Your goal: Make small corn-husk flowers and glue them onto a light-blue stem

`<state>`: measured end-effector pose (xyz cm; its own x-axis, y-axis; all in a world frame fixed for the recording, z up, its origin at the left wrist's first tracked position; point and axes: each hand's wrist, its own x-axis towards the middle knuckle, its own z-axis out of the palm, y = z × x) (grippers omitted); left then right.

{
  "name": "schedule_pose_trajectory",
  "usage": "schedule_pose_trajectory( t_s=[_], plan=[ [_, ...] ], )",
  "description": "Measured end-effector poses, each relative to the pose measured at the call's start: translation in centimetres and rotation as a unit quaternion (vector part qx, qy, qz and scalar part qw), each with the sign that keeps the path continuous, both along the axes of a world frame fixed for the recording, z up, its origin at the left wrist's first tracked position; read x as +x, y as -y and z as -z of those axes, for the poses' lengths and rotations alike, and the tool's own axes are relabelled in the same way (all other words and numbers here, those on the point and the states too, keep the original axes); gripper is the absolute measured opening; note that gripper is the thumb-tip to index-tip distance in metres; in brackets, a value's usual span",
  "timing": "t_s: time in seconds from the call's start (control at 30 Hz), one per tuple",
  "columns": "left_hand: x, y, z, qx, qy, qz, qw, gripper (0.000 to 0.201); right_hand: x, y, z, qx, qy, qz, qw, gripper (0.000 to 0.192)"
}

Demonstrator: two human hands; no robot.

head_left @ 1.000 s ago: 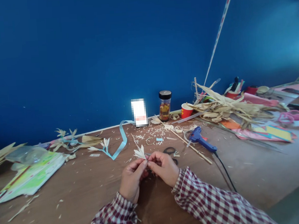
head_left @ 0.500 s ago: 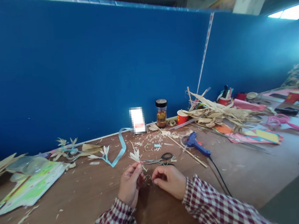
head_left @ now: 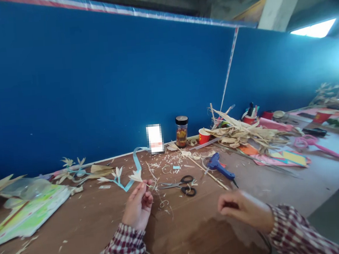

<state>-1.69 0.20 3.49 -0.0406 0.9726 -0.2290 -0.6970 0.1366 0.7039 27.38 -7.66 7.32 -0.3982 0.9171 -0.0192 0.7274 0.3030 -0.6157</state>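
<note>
Petals (head_left: 136,176), pale and pointed, fan from the left hand (head_left: 137,206).

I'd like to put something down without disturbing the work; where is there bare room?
The barest patch lies between the right hand, the glue gun, the coloured papers and the table's edge. Another, with a few scraps, lies between the green-patterned sheet and left hand. Crowded: among the shavings, by the jar and husk pile.

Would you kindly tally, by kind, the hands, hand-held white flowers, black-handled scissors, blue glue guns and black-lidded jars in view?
Left hand and right hand: 2
Hand-held white flower: 1
Black-handled scissors: 1 pair
Blue glue gun: 1
Black-lidded jar: 1
Total: 6
</note>
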Motion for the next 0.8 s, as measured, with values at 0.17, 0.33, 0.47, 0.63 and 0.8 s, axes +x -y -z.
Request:
schedule_pose_trajectory(
  t_s=[0.17,0.33,0.47,0.63,0.8],
  plan=[
    [0.4,0.3,-0.5,0.002,-0.028,0.012,1.0,0.014,5.4,0.5,-0.9,0.173,0.058,0.275,0.944,0.017],
    [1.3,0.9,-0.3,0.016,-0.056,0.053,0.997,0.011,-1.3,-2.0,-2.1,0.27,-0.076,0.218,0.935,0.024],
    [1.4,1.1,-0.2,0.025,-0.056,0.068,0.996,0.009,-10.4,-5.0,-0.3,0.183,-0.16,0.1,0.965,0.036],
    [1.0,1.0,-0.5,0.034,-0.042,0.067,0.996,0.011,-14.1,-6.2,1.5,0.103,-0.136,-0.007,0.985,0.018],
    [0.7,0.6,-0.4,0.014,-0.048,0.018,0.999,0.01,-9.6,-4.9,0.4,0.11,-0.156,-0.007,0.982,0.03]
  ],
)
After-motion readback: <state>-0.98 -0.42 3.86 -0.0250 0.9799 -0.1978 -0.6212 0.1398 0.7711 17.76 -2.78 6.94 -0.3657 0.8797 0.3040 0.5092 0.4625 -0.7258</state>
